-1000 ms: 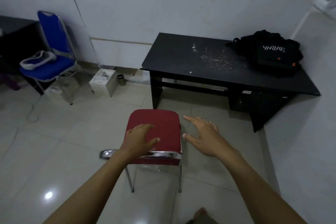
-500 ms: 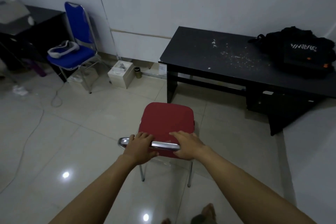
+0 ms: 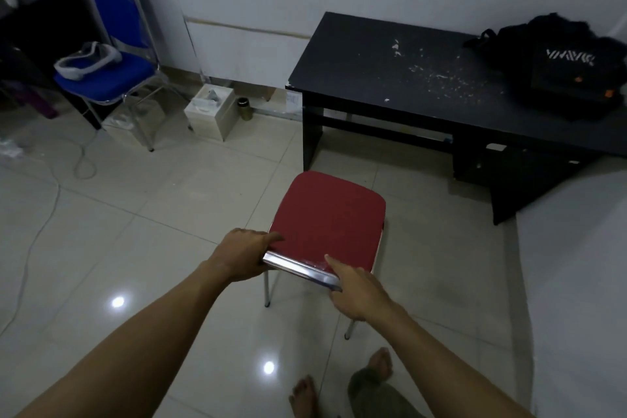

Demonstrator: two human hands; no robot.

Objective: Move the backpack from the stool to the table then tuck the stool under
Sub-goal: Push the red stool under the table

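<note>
The black backpack [image 3: 559, 71] lies on the right end of the black table [image 3: 390, 78], against the wall. A stool [image 3: 329, 214] with a red padded seat and chrome frame stands on the tiled floor just in front of the table's left leg. My left hand [image 3: 242, 256] grips the stool's near left corner at the chrome rail. My right hand [image 3: 358, 292] holds the near right end of the same rail, index finger stretched along the seat edge. The stool's seat carries nothing.
A blue chair [image 3: 108, 58] with a grey headset on it stands at the left wall. A white box [image 3: 208, 112] and a small dark can [image 3: 245, 108] sit on the floor beside it. A white cable [image 3: 40, 220] trails across the floor. My bare feet [image 3: 339, 383] are below.
Both hands came down onto the stool's near chrome rail and closed on it. The stool has turned slightly and moved nearer the table's left leg.
</note>
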